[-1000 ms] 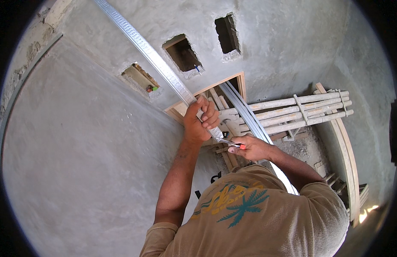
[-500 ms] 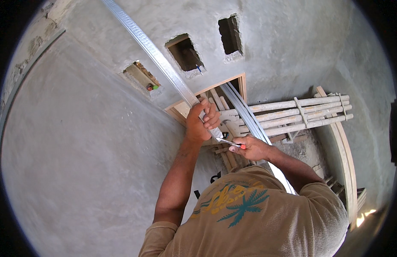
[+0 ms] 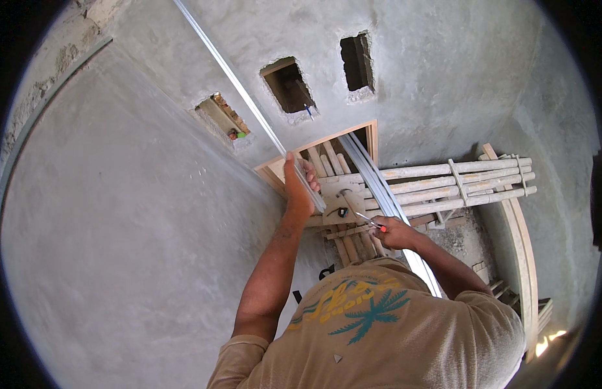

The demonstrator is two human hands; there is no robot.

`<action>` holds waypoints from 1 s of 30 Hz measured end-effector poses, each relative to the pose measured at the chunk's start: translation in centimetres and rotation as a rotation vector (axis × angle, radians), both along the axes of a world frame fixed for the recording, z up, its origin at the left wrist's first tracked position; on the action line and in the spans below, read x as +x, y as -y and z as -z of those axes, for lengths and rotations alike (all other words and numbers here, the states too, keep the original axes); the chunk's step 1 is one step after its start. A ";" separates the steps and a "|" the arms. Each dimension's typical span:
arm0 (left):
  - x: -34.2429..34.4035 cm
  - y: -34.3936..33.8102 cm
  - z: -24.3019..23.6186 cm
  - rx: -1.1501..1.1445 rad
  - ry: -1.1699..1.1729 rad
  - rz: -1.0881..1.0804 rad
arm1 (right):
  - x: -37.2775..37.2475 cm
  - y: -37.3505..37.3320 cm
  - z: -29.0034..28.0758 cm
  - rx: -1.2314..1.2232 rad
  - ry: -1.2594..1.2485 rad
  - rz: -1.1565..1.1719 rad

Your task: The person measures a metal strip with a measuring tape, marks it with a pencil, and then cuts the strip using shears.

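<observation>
A long silver metal channel (image 3: 249,104) runs diagonally from the top of the view into my left hand (image 3: 298,185), whose fingers wrap round its lower end. My right hand (image 3: 395,233) is closed on a red-handled metal tool (image 3: 369,220), its thin tip pointing up-left, a little apart from the channel's end. Below and between my hands, a small board (image 3: 332,205) holds a hammer (image 3: 344,193) and a tape measure (image 3: 342,212). More silver channels (image 3: 382,185) lie beside my right hand, running out of a wood-framed opening (image 3: 372,136).
Pole scaffolding (image 3: 460,175) spans the right. A wooden beam (image 3: 518,246) curves beside it in the lens. Grey plastered walls (image 3: 132,214) surround me, with three rough openings (image 3: 285,84) ahead. My brown shirt (image 3: 379,343) fills the lower view.
The channel has turned to show a narrower edge. My right hand and tool have moved right and down, and the tool's tip has come away from the channel's end.
</observation>
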State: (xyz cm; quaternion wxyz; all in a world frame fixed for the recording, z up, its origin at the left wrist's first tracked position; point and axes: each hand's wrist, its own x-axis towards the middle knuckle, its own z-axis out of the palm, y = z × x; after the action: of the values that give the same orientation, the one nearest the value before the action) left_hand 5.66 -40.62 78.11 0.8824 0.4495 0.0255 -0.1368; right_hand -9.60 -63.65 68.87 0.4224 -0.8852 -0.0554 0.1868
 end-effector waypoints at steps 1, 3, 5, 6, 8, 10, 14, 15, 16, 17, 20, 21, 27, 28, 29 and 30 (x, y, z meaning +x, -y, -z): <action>0.1 -0.3 0.2 0.009 0.011 0.002 | -0.4 -0.1 -0.8 0.009 -0.006 0.017; 0.2 -0.9 0.8 0.026 0.033 0.004 | -0.7 -0.2 -0.8 0.036 0.039 0.052; -0.3 -0.1 0.1 0.072 0.100 -0.001 | -1.1 -0.4 0.3 0.072 0.138 0.103; -0.6 0.3 -0.3 0.095 0.134 -0.005 | -1.4 -0.5 0.7 0.094 0.155 0.148; -1.3 0.8 -1.3 0.116 0.204 0.003 | -1.8 -1.4 -0.1 0.139 0.190 0.232; -2.1 1.5 -2.4 0.131 0.231 0.009 | -2.4 -2.3 -1.5 0.204 0.175 0.251; -3.3 3.2 -3.7 0.085 0.228 0.014 | -3.4 -3.8 -4.3 0.232 0.173 0.257; -3.4 3.6 -3.8 0.056 0.238 0.017 | -3.4 -4.1 -3.3 0.257 0.288 0.249; -3.7 4.0 -4.3 0.050 0.241 0.027 | -3.4 -4.2 -3.4 0.261 0.313 0.244; -3.9 4.4 -4.8 0.043 0.244 0.038 | -3.3 -4.3 -3.8 0.264 0.339 0.240; -4.6 5.3 -5.7 0.022 0.249 0.075 | -3.4 -4.2 -5.2 0.291 0.319 0.256; -4.8 5.6 -5.9 0.015 0.249 0.089 | -3.5 -4.1 -5.4 0.303 0.296 0.266; -5.7 6.6 -7.1 -0.007 0.203 0.081 | -3.8 -3.9 -4.3 0.294 0.384 0.299; -5.9 6.8 -7.4 -0.017 0.194 0.088 | -3.8 -4.0 -4.3 0.329 0.381 0.309; -6.1 6.9 -7.7 -0.028 0.186 0.095 | -3.8 -4.2 -4.2 0.364 0.379 0.319; -6.3 7.0 -8.0 -0.038 0.178 0.100 | -3.7 -4.5 -4.1 0.400 0.376 0.327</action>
State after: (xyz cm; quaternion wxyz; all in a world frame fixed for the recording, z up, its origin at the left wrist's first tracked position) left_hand -0.65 -47.65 86.16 0.8815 0.4439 -0.0779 -0.1408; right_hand -13.33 -59.20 72.98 0.5948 -0.8009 -0.0250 -0.0648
